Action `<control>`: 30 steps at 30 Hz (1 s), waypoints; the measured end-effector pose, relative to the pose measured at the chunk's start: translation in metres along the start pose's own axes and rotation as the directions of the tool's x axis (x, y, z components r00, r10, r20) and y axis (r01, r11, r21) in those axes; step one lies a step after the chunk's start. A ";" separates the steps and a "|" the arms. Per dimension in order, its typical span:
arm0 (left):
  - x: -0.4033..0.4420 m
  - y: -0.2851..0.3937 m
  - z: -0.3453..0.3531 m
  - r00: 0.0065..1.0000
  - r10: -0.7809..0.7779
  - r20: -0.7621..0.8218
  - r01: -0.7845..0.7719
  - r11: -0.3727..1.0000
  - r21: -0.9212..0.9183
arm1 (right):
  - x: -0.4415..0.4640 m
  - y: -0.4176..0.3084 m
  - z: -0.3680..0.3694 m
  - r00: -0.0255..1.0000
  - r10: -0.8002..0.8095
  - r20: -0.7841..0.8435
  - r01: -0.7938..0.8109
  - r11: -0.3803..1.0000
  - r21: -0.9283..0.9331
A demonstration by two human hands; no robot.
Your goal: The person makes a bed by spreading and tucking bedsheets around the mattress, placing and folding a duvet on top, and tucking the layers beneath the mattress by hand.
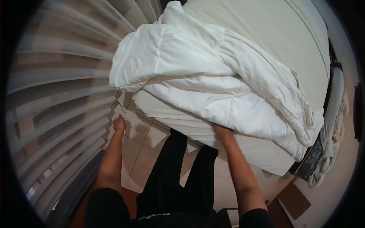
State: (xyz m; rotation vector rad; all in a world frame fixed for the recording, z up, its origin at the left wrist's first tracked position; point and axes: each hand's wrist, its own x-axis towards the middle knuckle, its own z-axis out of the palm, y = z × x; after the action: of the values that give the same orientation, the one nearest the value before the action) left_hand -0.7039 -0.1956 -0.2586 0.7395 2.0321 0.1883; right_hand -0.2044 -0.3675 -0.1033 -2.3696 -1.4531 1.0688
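The blanket (182,55) could slip down at ten o'clock if pulled unevenly; left hand (119,124) seems half-curled, empty, but right hand (222,132), its fingers hidden, I cannot judge.

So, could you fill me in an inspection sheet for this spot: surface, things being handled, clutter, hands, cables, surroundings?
Surface: a bed with a pale covering, bare of the bedding at its far part.
Things in hand: a white comforter, bunched in folds over the near part.
Clutter: bundled pale fabric at the picture's right side.
Hands: right hand at the comforter's lower edge, fingers hidden; left hand away from the comforter, its grip unclear.
Cables: nothing seen for certain.
Surroundings: slatted blinds on the left, tiled floor below, a brown panel at lower right.
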 end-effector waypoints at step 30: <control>-0.290 0.055 0.105 0.505 0.563 0.654 -0.816 0.558 0.150 | -0.320 0.251 0.069 0.353 0.900 -0.256 -0.042 0.289 0.957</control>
State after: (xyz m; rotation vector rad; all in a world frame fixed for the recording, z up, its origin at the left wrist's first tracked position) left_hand -0.4832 -0.3331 -0.0835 1.7263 1.0928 -0.0370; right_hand -0.1563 -0.7771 -0.1174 -1.9633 0.3913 0.3534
